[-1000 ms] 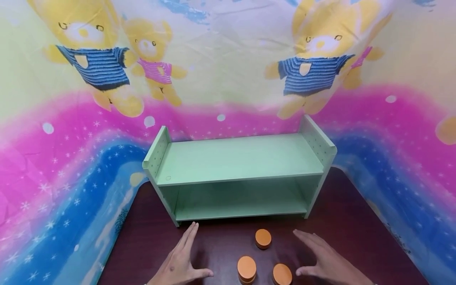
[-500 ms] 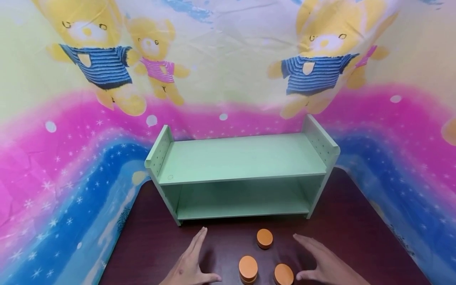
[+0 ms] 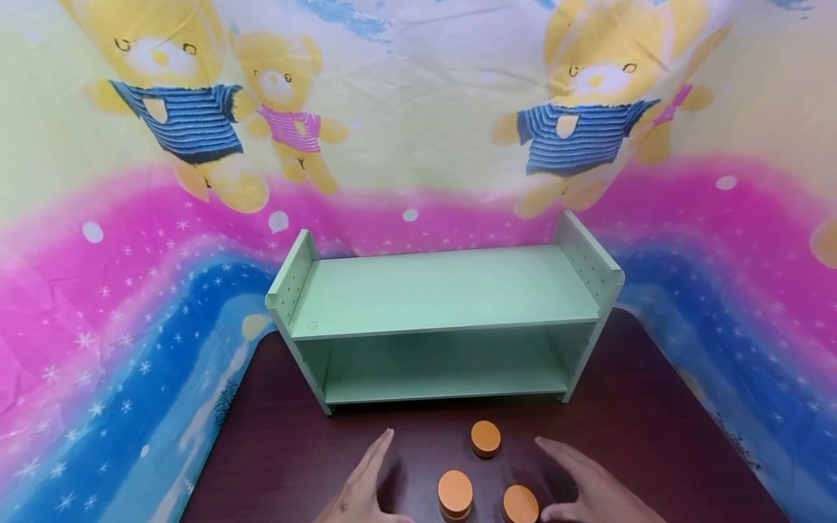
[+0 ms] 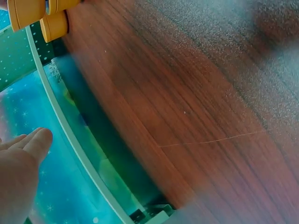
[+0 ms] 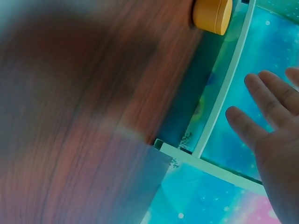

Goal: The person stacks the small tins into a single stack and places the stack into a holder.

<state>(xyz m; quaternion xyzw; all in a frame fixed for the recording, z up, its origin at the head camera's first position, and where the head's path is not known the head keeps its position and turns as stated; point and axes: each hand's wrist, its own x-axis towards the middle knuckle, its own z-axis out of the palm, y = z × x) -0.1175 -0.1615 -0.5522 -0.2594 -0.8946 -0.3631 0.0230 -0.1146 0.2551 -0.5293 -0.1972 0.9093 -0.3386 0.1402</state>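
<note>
Three orange cylinders (image 3: 455, 492), head view | one, right wrist | left hand (image 3: 357, 496) spread | right hand (image 3: 595, 490) spread

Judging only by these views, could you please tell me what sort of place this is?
Probably an indoor tabletop nook, perhaps set up for staged trials; the wider room is out of view. A wrinkled bear-print sheet encloses the back and sides of a dark table bearing a green two-level shelf.

The left wrist view's edges crop the left fingers (image 4: 39, 143) and an orange cylinder (image 4: 26, 14); the upper-right tabletop (image 4: 233, 70) blurs.
</note>
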